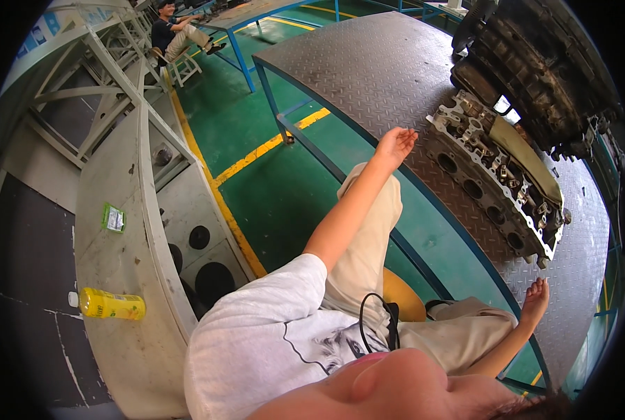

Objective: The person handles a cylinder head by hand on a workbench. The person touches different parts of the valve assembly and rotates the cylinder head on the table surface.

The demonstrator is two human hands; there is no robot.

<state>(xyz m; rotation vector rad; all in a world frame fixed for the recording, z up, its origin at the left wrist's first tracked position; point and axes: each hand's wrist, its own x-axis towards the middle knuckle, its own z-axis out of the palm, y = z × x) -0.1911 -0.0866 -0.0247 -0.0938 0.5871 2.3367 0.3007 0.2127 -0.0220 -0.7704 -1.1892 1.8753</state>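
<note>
My left hand (396, 145) hangs at the near edge of the metal table (340, 59), its fingers loosely bent and nothing visible in them. Farther right along that edge is my right hand (534, 301), also empty, with its fingertips pointing toward the engine part. Between and beyond the two hands lies an engine cylinder head (472, 187), showing round ports along its near side and valve gear on top. An olive strip (526, 154) lies lengthwise on it. Neither hand touches the cylinder head.
Behind the cylinder head stands a large dark engine (536, 70). To my left, a worn bench (109, 269) holds a yellow drink bottle (111, 304) on its side and a small green packet (114, 218). A person (179, 31) sits at the far left by another table.
</note>
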